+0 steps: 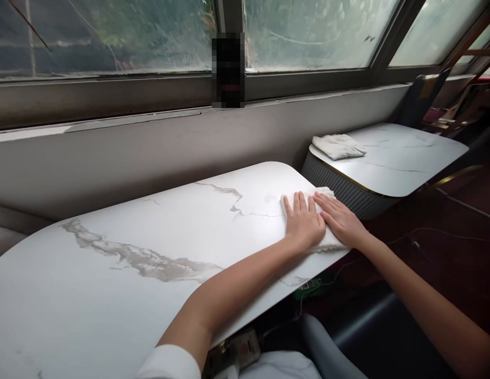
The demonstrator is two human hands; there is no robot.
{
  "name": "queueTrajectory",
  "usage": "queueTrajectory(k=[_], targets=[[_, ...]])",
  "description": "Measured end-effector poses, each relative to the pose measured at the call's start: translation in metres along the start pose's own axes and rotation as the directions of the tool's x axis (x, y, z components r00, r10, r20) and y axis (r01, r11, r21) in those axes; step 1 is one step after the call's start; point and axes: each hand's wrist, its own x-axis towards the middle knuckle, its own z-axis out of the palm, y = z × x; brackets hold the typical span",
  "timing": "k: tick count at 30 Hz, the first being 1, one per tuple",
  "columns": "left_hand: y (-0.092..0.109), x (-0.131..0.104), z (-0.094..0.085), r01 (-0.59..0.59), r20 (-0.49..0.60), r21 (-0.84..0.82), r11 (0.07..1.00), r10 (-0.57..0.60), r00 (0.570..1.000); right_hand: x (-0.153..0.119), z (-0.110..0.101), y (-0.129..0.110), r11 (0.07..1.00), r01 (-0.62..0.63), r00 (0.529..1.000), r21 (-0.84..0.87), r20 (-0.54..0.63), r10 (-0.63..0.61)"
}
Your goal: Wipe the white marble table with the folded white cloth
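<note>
A folded white cloth [330, 240] lies on the right end of a white marble-patterned table [169, 226]. My left hand [305, 223] presses flat on the cloth, fingers stretched out and a little apart. Beside it, my right hand [342, 221] rests flat on the cloth's right part, with its fingertips close to the left hand. Both palms face down, so their undersides are hidden. Part of the cloth shows above and below the hands.
A second marble-patterned table [403, 163] stands beyond on the right, with another folded white cloth [340, 146] on its near corner. Windows [320, 34] run above a grey wall [150, 152]. Below the table edge are a dark seat [371, 321] and a thin cable [446, 230].
</note>
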Motion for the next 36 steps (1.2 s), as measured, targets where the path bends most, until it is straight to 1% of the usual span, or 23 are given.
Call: queueTrajectory(k=[2,4,7,11,14,16,17,19,23,27,30,33,36], targets=[[0.008,-0.021,-0.005,-0.04,0.011,-0.006,0.999,0.04,0.999,-0.024,-0.005,-0.012,1.0,-0.001,1.0,-0.016,-0.015,0.0],[0.012,-0.039,-0.01,-0.071,0.016,-0.007,0.997,0.071,0.997,-0.042,-0.007,-0.025,1.0,-0.006,1.0,-0.028,-0.028,0.006],[0.013,-0.056,-0.015,-0.099,0.03,-0.009,0.995,0.099,0.995,-0.056,-0.009,-0.04,0.999,-0.017,0.999,-0.036,-0.036,0.016],[0.011,-0.063,-0.02,-0.105,0.04,-0.018,0.994,0.106,0.994,-0.057,-0.007,-0.049,0.998,-0.038,0.999,-0.057,-0.031,0.036],[0.008,-0.06,-0.021,-0.108,0.042,-0.04,0.993,0.11,0.993,-0.052,0.0,-0.049,0.986,-0.111,0.994,-0.123,-0.028,0.108],[0.002,-0.055,-0.021,-0.121,0.042,-0.064,0.991,0.124,0.991,-0.044,0.006,-0.047,0.972,-0.156,0.988,-0.177,-0.028,0.154],[-0.002,-0.052,-0.021,-0.122,0.038,-0.073,0.99,0.125,0.991,-0.038,0.01,-0.047,0.967,-0.162,0.987,-0.196,-0.023,0.16],[-0.014,-0.043,-0.021,-0.099,0.025,-0.078,0.992,0.101,0.995,-0.019,0.016,-0.048,0.968,-0.133,0.991,-0.212,-0.002,0.136],[-0.05,-0.017,-0.019,0.014,-0.008,-0.05,0.999,-0.015,1.0,0.038,0.031,-0.052,0.981,-0.087,0.996,-0.172,0.022,0.092],[-0.091,0.017,-0.016,0.143,-0.04,-0.022,0.99,-0.144,0.989,0.104,0.045,-0.051,0.997,-0.053,0.997,-0.047,0.051,0.055],[-0.118,0.046,-0.013,0.208,-0.071,-0.009,0.978,-0.208,0.976,0.149,0.055,-0.048,1.0,-0.026,0.995,-0.004,0.1,0.026],[-0.141,0.074,-0.011,0.249,-0.097,-0.002,0.969,-0.248,0.964,0.187,0.064,-0.042,1.0,-0.015,0.992,-0.001,0.122,0.015],[-0.158,0.096,-0.009,0.276,-0.113,0.003,0.961,-0.274,0.955,0.216,0.072,-0.037,1.0,-0.017,0.993,0.019,0.119,0.014]])
